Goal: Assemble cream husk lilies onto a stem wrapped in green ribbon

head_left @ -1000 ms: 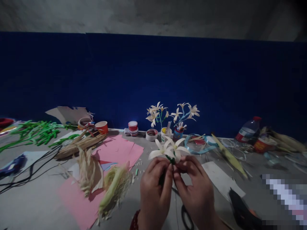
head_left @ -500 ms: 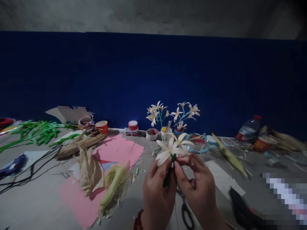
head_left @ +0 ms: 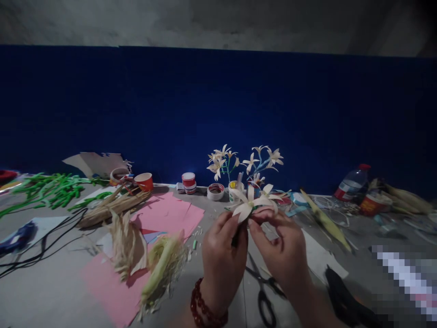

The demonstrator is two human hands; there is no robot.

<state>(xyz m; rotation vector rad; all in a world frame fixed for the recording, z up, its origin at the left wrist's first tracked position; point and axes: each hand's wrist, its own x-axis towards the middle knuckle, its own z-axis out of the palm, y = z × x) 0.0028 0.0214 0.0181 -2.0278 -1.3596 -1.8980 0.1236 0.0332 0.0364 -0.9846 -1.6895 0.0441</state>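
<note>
Two white handmade flowers (head_left: 248, 204) with pointed petals are held up together over the table. My left hand (head_left: 225, 250), a dark red beaded bracelet (head_left: 206, 305) at its wrist, is closed around their base from the left. From the right, the fingertips of my right hand (head_left: 282, 248) pinch just beneath the petals. Most of the stem is hidden by my fingers. Below my hands lies a pair of black-handled scissors (head_left: 264, 291).
Finished flower sprays stand in cups (head_left: 235, 189) at the back. Pink paper (head_left: 170, 214), corn husks (head_left: 124, 246) and green pipe cleaners (head_left: 51, 189) lie on the left. A bottle (head_left: 351, 182), a yellow-green husk (head_left: 326, 221) and a black tool (head_left: 344, 296) are on the right.
My hands have shifted slightly and the flowers have tilted, so their green-wrapped base shows less. More of the bracelet and the scissors is visible.
</note>
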